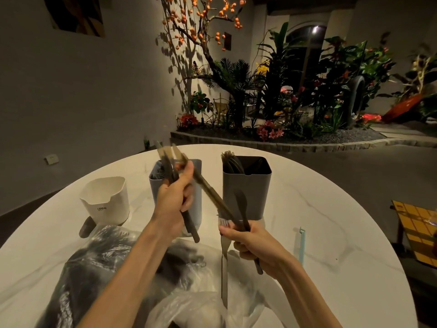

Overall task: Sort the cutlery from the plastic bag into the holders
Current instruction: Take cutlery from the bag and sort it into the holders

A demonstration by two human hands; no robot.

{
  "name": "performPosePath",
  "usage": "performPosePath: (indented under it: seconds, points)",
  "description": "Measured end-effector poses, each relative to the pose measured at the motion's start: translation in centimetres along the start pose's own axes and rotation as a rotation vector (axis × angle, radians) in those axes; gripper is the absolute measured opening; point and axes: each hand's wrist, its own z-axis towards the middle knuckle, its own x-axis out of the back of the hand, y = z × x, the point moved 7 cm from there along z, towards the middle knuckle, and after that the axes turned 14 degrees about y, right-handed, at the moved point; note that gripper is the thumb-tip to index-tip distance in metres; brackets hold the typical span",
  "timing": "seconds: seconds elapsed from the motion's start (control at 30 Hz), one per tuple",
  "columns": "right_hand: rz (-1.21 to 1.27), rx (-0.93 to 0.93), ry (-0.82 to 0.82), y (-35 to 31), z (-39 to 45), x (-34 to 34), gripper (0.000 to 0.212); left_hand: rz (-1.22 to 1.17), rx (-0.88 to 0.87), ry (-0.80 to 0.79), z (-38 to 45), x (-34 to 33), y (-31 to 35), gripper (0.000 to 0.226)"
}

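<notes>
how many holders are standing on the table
3: a white holder at the left, a light blue holder in the middle behind the left hand, and a grey holder at the right.

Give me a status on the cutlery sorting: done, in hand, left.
Done: the dark grey holder and the blue-grey holder each show some dark cutlery inside. In hand: the left hand and right hand each grip several pieces. Left: the plastic bag still looks well filled, and the white holder looks empty.
</notes>
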Motion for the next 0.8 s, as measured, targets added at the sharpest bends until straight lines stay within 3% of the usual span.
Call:
performPosePath:
  seconds: [0.13,0.33,0.5,0.67,0.8]
  points:
    - [0.081,0.026,0.16,0.0,0.9,1.2,0.037,0.105,-0.028,-0.003,0.4,0.4,0.7,0.036]
    - [0.275,0.261,0.399,-3.3,-0.4,3.3,0.041,0.228,-0.104,-0.136,-1.5,-1.7,-0.4,0.028]
    - [0.43,0.409,0.344,-6.9,-2.2,2.6,0.032,0.059,0.017,-0.261,-3.6,-2.8,-1.6,0.031]
    - [0.324,0.467,0.363,-6.4,-2.7,1.3,0.038,0.287,-0.161,-0.274,-4.4,-1.6,-4.1,0.028]
    - [0.318,0.296,0.296,-2.7,-1.5,0.2,0.04,0.335,0.113,-0.221,-5.5,0.2,-8.8,0.035]
